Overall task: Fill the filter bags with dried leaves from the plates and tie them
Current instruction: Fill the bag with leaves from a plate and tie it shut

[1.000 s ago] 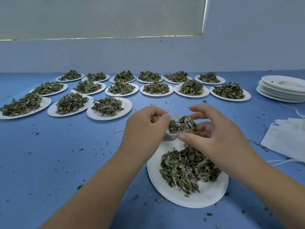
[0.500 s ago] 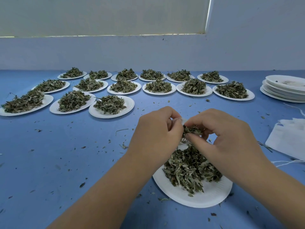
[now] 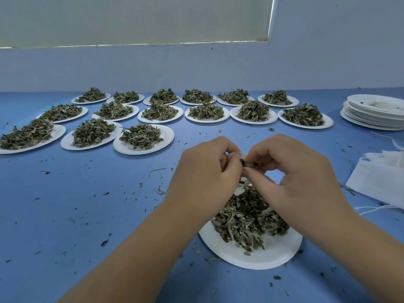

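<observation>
Rows of heaped plates cross the left and back of the blue worktop, each white plate under a mound of dried green leaves; loose crumbs and stems lie scattered over the surface in front of them. From my remote seat I see the left hand raised near the middle of the view, its fingers curled in and pinching a small white filter bag; the bag sits between the two hands, held above the worktop; only a sliver of its paper and a dark fleck of leaf show, so I cannot tell how full it is. The right hand meets the left at that same spot, thumb and forefinger closed on the bag; its other fingers are bent loosely behind. Below and between the wrists lies the near plate, its dried leaves piled toward the far side, its near rim bare. Far right, a stack of empty plates stands at the back; nearer me, spare filter bags lie flat in a pile, white strings trailing from them.
</observation>
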Motion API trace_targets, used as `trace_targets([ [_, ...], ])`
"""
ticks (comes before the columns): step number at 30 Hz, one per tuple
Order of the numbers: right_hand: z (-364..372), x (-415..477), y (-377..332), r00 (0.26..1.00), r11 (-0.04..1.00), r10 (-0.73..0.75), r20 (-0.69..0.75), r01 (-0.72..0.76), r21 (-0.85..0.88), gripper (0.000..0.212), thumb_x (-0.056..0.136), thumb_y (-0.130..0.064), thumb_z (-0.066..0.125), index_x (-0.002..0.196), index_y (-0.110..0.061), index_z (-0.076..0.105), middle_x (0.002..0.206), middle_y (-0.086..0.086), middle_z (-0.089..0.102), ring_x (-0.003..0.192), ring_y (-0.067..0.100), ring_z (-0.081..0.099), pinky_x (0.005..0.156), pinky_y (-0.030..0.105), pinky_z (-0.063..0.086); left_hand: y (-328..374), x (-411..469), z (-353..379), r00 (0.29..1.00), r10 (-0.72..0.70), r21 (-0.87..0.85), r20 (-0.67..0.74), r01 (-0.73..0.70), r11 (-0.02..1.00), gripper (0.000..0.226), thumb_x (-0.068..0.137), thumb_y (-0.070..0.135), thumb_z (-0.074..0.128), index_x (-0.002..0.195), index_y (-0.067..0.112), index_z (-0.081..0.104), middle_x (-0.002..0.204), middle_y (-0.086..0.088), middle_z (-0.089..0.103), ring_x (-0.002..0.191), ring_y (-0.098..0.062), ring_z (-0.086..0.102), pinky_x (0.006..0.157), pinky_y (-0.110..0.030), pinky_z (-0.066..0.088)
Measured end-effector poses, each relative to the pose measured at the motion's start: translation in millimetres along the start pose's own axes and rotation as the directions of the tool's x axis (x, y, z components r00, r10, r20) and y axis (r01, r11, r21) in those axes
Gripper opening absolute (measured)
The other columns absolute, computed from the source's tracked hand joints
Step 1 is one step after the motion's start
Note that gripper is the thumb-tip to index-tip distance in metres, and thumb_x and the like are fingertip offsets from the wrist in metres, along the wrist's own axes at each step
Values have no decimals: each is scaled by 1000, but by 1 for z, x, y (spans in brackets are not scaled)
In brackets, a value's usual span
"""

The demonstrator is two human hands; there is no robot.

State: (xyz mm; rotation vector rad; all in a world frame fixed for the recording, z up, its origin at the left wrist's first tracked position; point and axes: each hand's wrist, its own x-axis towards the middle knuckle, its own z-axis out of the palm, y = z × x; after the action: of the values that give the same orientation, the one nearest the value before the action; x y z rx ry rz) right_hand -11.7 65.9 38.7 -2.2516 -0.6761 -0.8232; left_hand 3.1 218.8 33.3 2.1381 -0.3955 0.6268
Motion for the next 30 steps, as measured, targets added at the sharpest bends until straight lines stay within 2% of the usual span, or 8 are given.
trace_targets([
  [6, 3, 1, 3, 999, 998, -9, 31, 11, -65, 10, 77, -16, 72, 80, -25, 68, 69, -32, 46, 69, -16, 46, 68, 1, 35, 2, -1, 1, 1000, -1, -45, 12, 2, 999, 14, 87, 19, 59, 81, 29, 66, 62, 5, 58, 48, -2, 46, 49, -15, 40],
  [11, -3, 2, 5, 996, 1000, 7, 86, -5, -13, 11, 84, -25, 65, 89, -28, 74, 83, -24, 64, 77, 2, 52, 70, 6, 34, 1, 0, -3, 999, -9, -10, -40, 8, 1000, 16, 88, 15, 62, 78, 28, 65, 58, 5, 55, 45, 2, 46, 48, -8, 33],
  [15, -8, 3, 6, 996, 1000, -28, 82, 27, 16, 25, 82, -14, 56, 95, -24, 76, 94, -17, 67, 83, 5, 56, 73, 7, 35, 0, 3, -7, 994, -64, -54, -88, 59, 997, 19, 88, 14, 62, 76, 28, 63, 58, 9, 54, 47, -4, 45, 49, -10, 33],
  [19, -2, 0, 3, 973, 989, -86, 212, 109, -102, 34, 83, -17, 48, 104, -24, 74, 107, -19, 64, 81, 16, 53, 70, 29, 45, 3, 3, -7, 993, -96, -136, -75, 85, 987, 20, 89, 15, 61, 75, 30, 63, 59, 12, 56, 49, -3, 45, 49, -11, 36],
  [21, 2, 1, 0, 954, 983, -103, 280, 140, -116, 34, 81, -24, 41, 97, -24, 71, 94, -28, 55, 73, 16, 45, 62, 34, 43, 5, 1, -5, 997, -70, -142, -33, 65, 988, 21, 89, 14, 61, 75, 31, 63, 59, 8, 57, 48, -2, 46, 48, -10, 35],
  [24, 4, 2, -1, 947, 978, -119, 298, 163, -128, 24, 80, -22, 43, 84, -24, 67, 79, -26, 41, 68, 16, 40, 57, 35, 41, 7, -2, -3, 1000, -24, -112, -12, 22, 993, 25, 89, 14, 61, 75, 35, 61, 60, 9, 56, 46, 0, 46, 48, -7, 33],
  [27, -3, 1, 2, 965, 990, -96, 243, 119, -82, 28, 79, -13, 50, 92, -23, 73, 94, -19, 64, 79, 17, 53, 65, 34, 47, 5, -1, -5, 999, -17, -80, -41, 13, 997, 20, 89, 13, 61, 77, 29, 65, 62, 5, 57, 46, -1, 45, 48, -9, 33],
  [30, -9, 2, 3, 977, 994, -68, 200, 83, -65, 40, 77, -12, 50, 106, -27, 73, 113, -21, 65, 89, 14, 58, 73, 32, 50, 3, 1, -7, 997, -58, -128, -45, 51, 990, 16, 89, 13, 61, 79, 24, 67, 62, 3, 56, 48, -3, 45, 48, -9, 34],
])
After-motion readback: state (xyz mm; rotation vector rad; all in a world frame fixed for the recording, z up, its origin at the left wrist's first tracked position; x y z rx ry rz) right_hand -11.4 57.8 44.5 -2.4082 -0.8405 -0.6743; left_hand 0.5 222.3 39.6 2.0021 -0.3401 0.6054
